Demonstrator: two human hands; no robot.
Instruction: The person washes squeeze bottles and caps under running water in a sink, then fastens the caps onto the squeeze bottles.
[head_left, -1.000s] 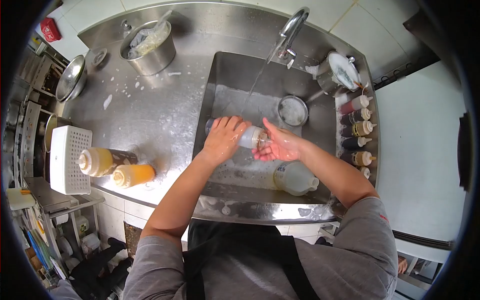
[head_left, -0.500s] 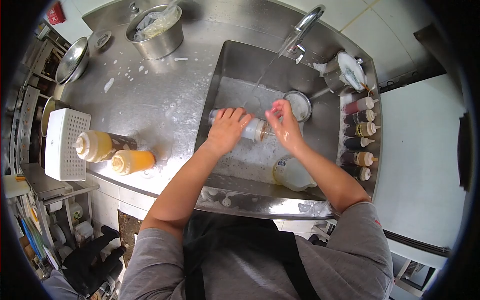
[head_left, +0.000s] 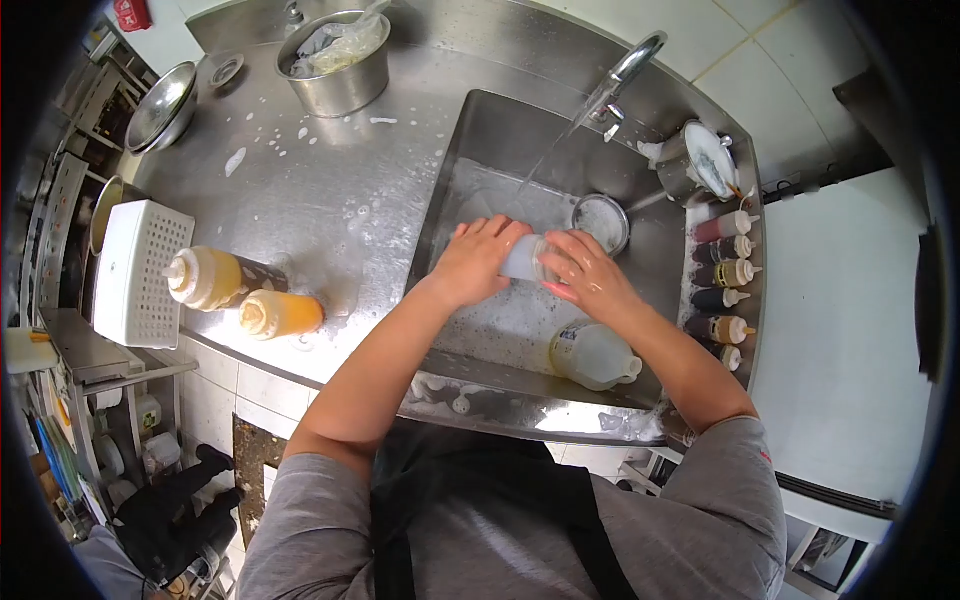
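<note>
Over the steel sink [head_left: 490, 125], my left hand [head_left: 474, 262] wraps round a translucent squeeze bottle [head_left: 521, 260] that lies roughly sideways. My right hand [head_left: 598, 276] closes round the bottle's right end, its fingers covering most of the cap there. Water runs from the tap [head_left: 628, 65] into the sink, behind the bottle. A round metal container [head_left: 625, 232] with foam in it stands beyond my right hand. Below that hand a translucent plastic jug [head_left: 595, 357] lies on its side in the soapy sink.
On the left counter stand a yellow squeeze bottle [head_left: 212, 277], an orange squeeze bottle [head_left: 280, 315] and a white perforated basket [head_left: 140, 275]. A steel pot [head_left: 345, 90] holding plastic bags sits behind. Several sauce bottles [head_left: 725, 275] line the sink's right ledge.
My right hand has gone from spread fingers beside the bottle's end to closing round it. The bottle has shifted slightly right. The jug shows more fully as the view moved.
</note>
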